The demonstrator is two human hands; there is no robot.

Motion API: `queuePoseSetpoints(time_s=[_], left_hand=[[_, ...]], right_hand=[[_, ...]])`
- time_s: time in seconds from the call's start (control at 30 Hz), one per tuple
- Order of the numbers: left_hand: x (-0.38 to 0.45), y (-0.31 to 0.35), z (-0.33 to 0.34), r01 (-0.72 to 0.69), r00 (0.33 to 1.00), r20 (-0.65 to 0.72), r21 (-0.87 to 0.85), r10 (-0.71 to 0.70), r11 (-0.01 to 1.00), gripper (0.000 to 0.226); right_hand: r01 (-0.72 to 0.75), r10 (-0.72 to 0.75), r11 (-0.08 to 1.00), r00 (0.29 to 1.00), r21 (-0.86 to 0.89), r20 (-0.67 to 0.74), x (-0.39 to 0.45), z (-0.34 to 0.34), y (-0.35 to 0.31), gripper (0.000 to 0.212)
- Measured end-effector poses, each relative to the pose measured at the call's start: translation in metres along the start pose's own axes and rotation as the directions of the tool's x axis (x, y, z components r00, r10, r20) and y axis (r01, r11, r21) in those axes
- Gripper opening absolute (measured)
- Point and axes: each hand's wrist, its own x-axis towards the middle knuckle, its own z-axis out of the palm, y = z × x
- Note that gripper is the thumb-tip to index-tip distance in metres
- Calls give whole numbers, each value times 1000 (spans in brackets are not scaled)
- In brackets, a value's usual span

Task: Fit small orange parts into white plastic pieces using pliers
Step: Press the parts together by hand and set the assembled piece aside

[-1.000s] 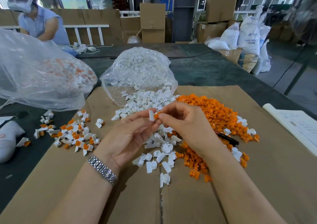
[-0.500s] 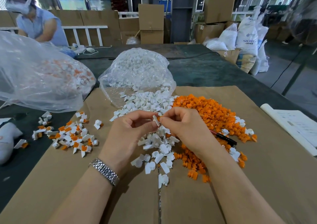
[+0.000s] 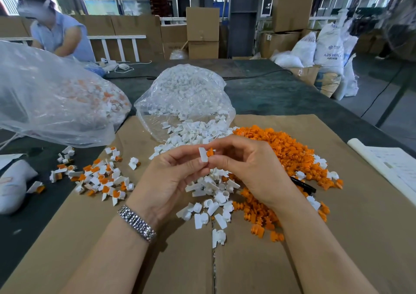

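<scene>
Above the near middle of the table, the left hand [image 3: 166, 178] pinches a light, stiff white plastic piece [image 3: 203, 154] by its edges while the right hand [image 3: 252, 167] pinches the tiny orange part [image 3: 210, 153] against it, probably easy to drop.

Both forearms are bare, with no sleeves in view. The left wrist wears a silver metal watch band [image 3: 136, 223] made of small shiny links. The right wrist wears nothing.
</scene>
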Motion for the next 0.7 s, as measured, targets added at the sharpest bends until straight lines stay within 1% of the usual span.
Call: queuePoseSetpoints(time_s=[0.1,0.2,0.27,0.37,0.43,0.5,0.57,0.7], left_hand=[[-2,2,3,-55,998,-9,58,55,997,28],[-3,2,5,-77,996,-24,97,80,992,27],[-3,2,5,-74,996,-38,101,78,992,22],[-3,4,4,-35,999,-33,49,37,998,14],[-3,5,3,-24,999,-24,41,25,999,15],[-3,5,3,-26,999,-43,48,28,999,16],[-1,5,3,-16,998,-63,33,18,999,14],[-1,6,1,16,997,-79,-9,-17,1000,14]], right_hand=[[16,-16,1000,1000,-1,-22,-1,1,1,21],[27,-29,998,999,-57,-38,-1,2,1,22],[35,-39,993,999,-110,-34,0,2,2,22],[59,-65,981,997,-184,-29,0,2,3,22],[87,-96,968,995,-234,-31,-1,3,4,21],[117,-128,951,992,-286,-20,-1,5,4,22],[120,-129,949,992,-291,-12,0,5,5,22],[84,-96,968,995,-235,-40,0,4,4,25]])
